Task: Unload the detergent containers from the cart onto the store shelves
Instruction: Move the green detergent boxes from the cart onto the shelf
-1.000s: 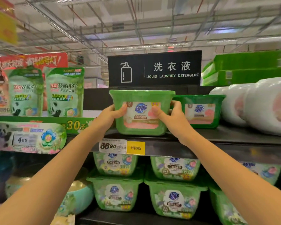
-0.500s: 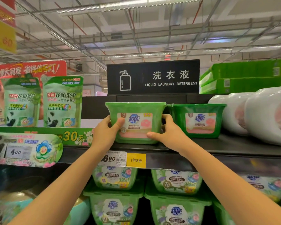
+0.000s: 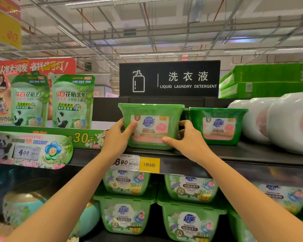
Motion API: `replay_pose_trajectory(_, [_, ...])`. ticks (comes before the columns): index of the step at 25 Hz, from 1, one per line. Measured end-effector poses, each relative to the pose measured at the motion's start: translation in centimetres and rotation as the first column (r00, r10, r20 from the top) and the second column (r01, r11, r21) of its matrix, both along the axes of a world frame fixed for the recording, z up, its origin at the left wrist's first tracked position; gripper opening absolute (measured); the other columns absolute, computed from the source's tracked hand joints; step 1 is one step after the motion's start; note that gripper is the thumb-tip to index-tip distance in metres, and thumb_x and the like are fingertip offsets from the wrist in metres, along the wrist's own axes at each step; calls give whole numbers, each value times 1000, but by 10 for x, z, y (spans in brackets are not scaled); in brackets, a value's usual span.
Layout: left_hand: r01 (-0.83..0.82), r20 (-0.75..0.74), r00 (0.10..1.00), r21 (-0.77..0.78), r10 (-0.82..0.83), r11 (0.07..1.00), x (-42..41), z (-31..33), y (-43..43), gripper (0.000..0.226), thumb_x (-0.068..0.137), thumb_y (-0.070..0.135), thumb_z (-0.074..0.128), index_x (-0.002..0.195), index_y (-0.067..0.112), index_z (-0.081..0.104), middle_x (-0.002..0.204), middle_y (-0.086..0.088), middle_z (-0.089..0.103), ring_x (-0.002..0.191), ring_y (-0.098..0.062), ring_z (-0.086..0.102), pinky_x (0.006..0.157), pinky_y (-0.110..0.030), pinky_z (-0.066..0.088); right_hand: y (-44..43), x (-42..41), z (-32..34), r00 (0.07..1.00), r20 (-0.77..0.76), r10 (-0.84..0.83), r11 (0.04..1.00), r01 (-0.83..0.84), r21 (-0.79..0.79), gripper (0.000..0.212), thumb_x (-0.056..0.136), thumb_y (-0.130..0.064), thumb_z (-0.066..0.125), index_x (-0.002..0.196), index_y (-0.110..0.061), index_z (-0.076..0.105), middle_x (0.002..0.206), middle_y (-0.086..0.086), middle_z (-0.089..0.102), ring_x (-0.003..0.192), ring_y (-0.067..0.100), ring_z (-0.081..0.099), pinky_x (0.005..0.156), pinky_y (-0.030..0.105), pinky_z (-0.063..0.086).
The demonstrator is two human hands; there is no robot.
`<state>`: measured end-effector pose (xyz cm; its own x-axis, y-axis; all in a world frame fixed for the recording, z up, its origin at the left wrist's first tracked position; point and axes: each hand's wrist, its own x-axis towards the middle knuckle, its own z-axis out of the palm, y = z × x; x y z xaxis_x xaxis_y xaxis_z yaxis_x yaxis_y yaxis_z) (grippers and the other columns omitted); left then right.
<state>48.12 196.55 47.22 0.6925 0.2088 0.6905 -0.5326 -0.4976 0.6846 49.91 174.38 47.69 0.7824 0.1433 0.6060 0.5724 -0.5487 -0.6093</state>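
Standing upright at the front of the top shelf (image 3: 252, 152): one green detergent tub (image 3: 152, 126), held between two hands. The left hand (image 3: 118, 138) grips its left side, thumb laid across the front label. The right hand (image 3: 187, 140) grips the lower right corner, thumb along the bottom edge, fingers curled round the side. The label faces the camera, lid up, and the long axis runs left to right along the shelf. Whether the base bears fully on the shelf cannot be told.

- Overhead: store ceiling, bare pipes, strip lights.
- Far right: white wrapped packs (image 3: 287, 119), with green cartons (image 3: 269, 79) above.
- Behind: black sign (image 3: 169, 78), LIQUID LAUNDRY DETERGENT.
- Shelf below: stacked green tubs (image 3: 126, 217).
- Left: two panda pouches (image 3: 72, 102).
- Just beside, on the right: second tub (image 3: 217, 126), same kind.
- Shelf edge: price tag (image 3: 126, 162), yellow tag (image 3: 149, 165).
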Motion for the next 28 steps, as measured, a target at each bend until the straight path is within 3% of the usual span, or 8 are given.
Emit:
replay_pose_trajectory(3, [-136,96,986,2,135,991,-8,-4,-5,39,93,44,57,124,20,59,102,16,62,90,1,60,72,-17,50,2,-14,4,999,-19,-39,999,39,-11,75,74,-48,76,131,-16,40,108,-5,58,91,9,56,72,23,47])
replay_pose_trajectory(5, [-171,228,955,-90,188,981,-21,-11,-11,32,94,26,60,123,15,58,110,9,56,99,-7,56,83,-29,52,0,-27,2,982,108,-156,987,159,-12,68,79,-49,72,129,-15,42,115,2,58,103,19,55,83,35,48])
replay_pose_trajectory(8, [-171,310,931,-96,193,981,-49,-36,-21,21,93,13,58,113,18,62,104,11,56,100,-10,56,88,-30,48,-11,-63,-19,909,349,-227,968,173,179,30,88,-38,62,110,-19,54,99,-2,62,93,17,57,77,24,42])
replay_pose_trajectory(12, [167,130,981,-212,-142,963,-92,-98,-30,20,93,16,61,96,34,67,89,12,69,83,0,63,70,-12,50,-44,-125,-87,925,303,-230,944,137,299,3,88,-28,57,86,-29,60,75,-7,62,69,10,54,61,11,40])
replay_pose_trajectory(15, [333,-111,919,-294,-378,896,-118,-163,-46,19,91,6,60,91,24,68,80,8,72,69,1,64,59,-14,49,-66,-166,-164,944,110,-312,896,253,365,17,91,-15,63,81,-29,62,74,-4,65,67,13,58,62,16,44])
replay_pose_trajectory(18, [417,-347,770,-361,-535,834,-140,-233,-68,20,91,-1,57,87,16,67,68,8,71,59,1,61,55,-14,47,-83,-214,-250,905,-173,-388,821,425,381,20,90,-10,62,79,-26,64,70,5,66,69,28,61,66,31,49])
replay_pose_trajectory(21, [464,-508,614,-387,-604,797,-163,-295,-88,21,92,0,55,86,16,67,67,10,71,61,1,62,54,-14,47,-90,-278,-323,800,-379,-464,748,583,316,18,91,-15,62,79,-29,66,68,13,61,59,16,51,57,26,43])
replay_pose_trajectory(28, [596,-789,91,-445,-607,668,-254,-416,-146,16,95,5,54,89,13,67,74,-3,67,63,-8,59,55,-17,44,-89,-468,-441,310,-714,-628,396,917,50,24,92,-17,60,72,-30,63,69,-1,67,69,20,65,66,37,52])
